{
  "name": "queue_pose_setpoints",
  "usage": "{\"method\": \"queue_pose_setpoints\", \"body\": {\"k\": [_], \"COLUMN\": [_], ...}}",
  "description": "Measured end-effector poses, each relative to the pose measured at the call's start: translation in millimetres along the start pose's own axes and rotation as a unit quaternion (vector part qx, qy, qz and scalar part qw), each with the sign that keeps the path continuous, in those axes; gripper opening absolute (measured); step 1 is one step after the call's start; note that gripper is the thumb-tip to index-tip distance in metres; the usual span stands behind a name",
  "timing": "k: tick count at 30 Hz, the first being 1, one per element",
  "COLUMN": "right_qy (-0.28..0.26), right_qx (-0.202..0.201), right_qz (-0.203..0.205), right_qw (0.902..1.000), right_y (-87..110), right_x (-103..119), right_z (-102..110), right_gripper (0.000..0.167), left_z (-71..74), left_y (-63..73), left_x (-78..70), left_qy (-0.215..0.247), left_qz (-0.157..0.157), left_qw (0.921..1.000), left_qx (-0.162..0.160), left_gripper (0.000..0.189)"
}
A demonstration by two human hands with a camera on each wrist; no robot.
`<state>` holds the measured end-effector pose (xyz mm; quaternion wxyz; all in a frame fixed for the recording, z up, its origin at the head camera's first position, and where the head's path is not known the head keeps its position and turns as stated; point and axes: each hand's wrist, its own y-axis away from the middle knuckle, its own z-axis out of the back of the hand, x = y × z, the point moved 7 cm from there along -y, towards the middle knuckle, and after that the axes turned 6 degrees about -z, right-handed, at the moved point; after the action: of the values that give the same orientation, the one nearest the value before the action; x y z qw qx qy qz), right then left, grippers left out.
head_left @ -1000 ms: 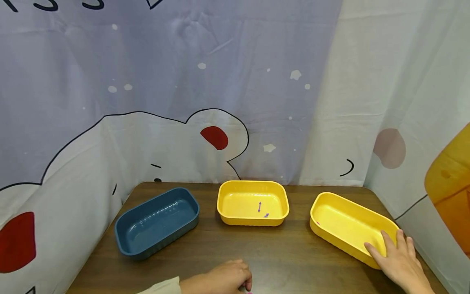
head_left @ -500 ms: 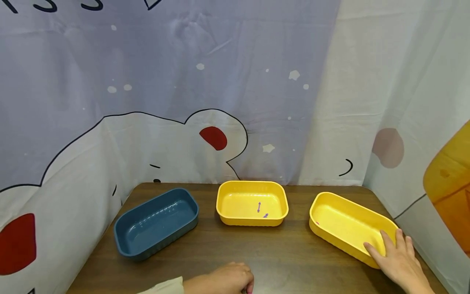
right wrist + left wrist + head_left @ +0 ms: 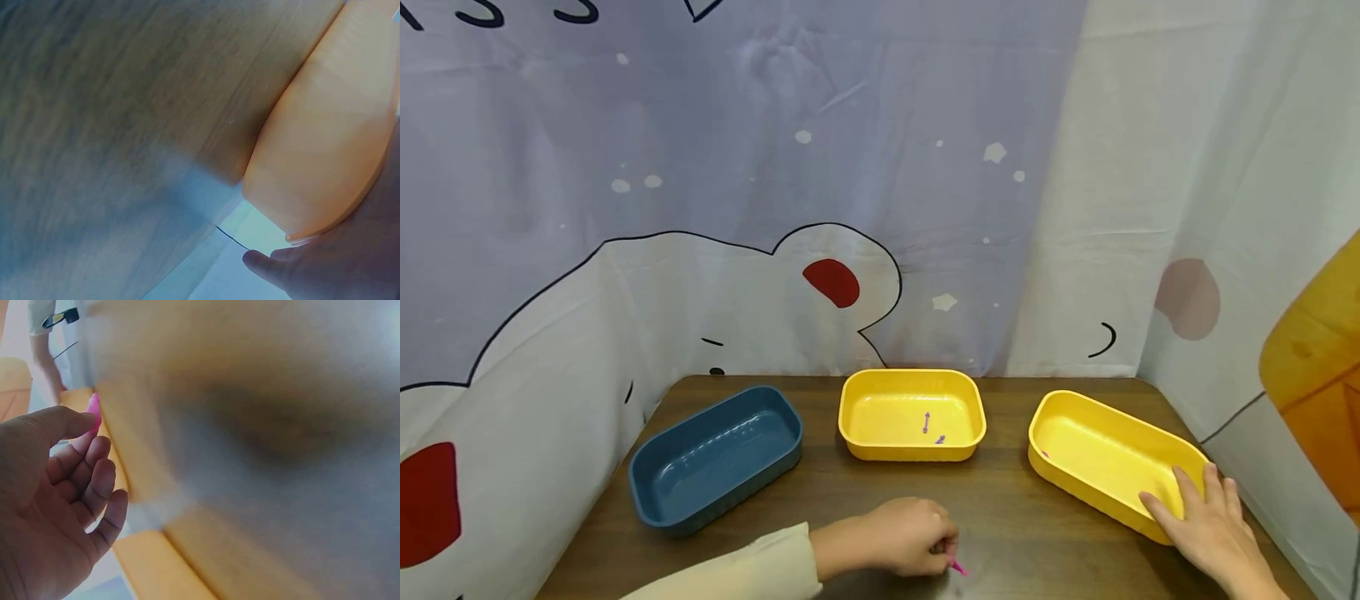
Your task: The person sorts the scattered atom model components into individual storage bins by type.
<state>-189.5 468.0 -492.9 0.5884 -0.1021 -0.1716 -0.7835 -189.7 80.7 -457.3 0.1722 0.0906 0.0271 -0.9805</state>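
Note:
My left hand [image 3: 898, 537] pinches a small, slim pink piece [image 3: 958, 568] between thumb and index finger, low over the table's near middle. In the left wrist view, the same pink piece [image 3: 95, 412] sticks up past the thumb tip, while the other fingers curl loosely. My right hand [image 3: 1213, 533] rests with spread, fairly straight fingers on the near end of the right yellow tray [image 3: 1101, 492]. Inside that tray, a tiny pink bit [image 3: 1045, 454] shows by the left wall. Two small purple pieces [image 3: 927, 422] lie in the middle yellow tray [image 3: 913, 452].
A dark blue tray [image 3: 722, 500] stands at the left of the wooden table [image 3: 850, 492], angled. Printed cloth [image 3: 962, 208] hangs behind the table and along its sides. The middle yellow tray stands by the back edge.
My left hand has moved right and slightly forward, bringing the pink piece into clearer view. The right hand stays on the right yellow tray. The head view has shifted slightly.

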Motion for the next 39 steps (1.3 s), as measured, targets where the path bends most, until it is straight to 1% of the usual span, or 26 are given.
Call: {"method": "queue_pose_setpoints", "body": {"k": [6, 9, 12, 18, 24, 31, 35, 39], "right_qy": [0.000, -0.001, -0.001, -0.004, -0.004, -0.005, -0.005, -0.007], "right_qx": [0.003, 0.004, 0.003, 0.004, -0.003, -0.010, -0.014, -0.016], "right_qz": [-0.004, -0.005, -0.006, -0.007, -0.002, -0.002, -0.005, -0.007], "right_qw": [1.0000, 1.0000, 1.0000, 1.0000, 1.0000, 0.9999, 0.9999, 0.9998], "right_y": [-1.3, -0.9, -0.4, 0.4, -0.2, -2.8, -3.1, -1.7], "right_x": [-1.8, -1.9, -1.8, -3.3, -1.9, 0.2, -0.8, -2.0], "right_z": [-2.2, -2.7, -2.1, -1.2, -0.1, -1.6, -1.7, -0.9], "right_gripper": [0.097, 0.097, 0.097, 0.097, 0.096, 0.097, 0.097, 0.097], "left_z": [15.6, 19.3, 20.7, 22.9, 29.6, 34.7, 33.7, 33.2], "left_y": [-27.6, -40.1, -53.2, -80.2, -104.3, -132.2, -151.2, -171.9], "left_x": [-0.1, 0.7, 2.5, 4.6, 3.2, 6.8, 12.5, 15.8], "left_qy": [-0.012, -0.007, 0.005, 0.017, 0.004, -0.001, 0.010, 0.022], "left_qz": [-0.001, 0.002, 0.007, 0.007, 0.004, 0.025, 0.032, 0.042], "left_qw": [0.9998, 0.9999, 0.9999, 0.9998, 1.0000, 0.9996, 0.9992, 0.9988], "left_qx": [-0.014, -0.011, -0.006, -0.004, -0.004, -0.014, -0.021, -0.017], "left_gripper": [0.013, 0.012, 0.012, 0.013, 0.014, 0.014, 0.013, 0.014]}}
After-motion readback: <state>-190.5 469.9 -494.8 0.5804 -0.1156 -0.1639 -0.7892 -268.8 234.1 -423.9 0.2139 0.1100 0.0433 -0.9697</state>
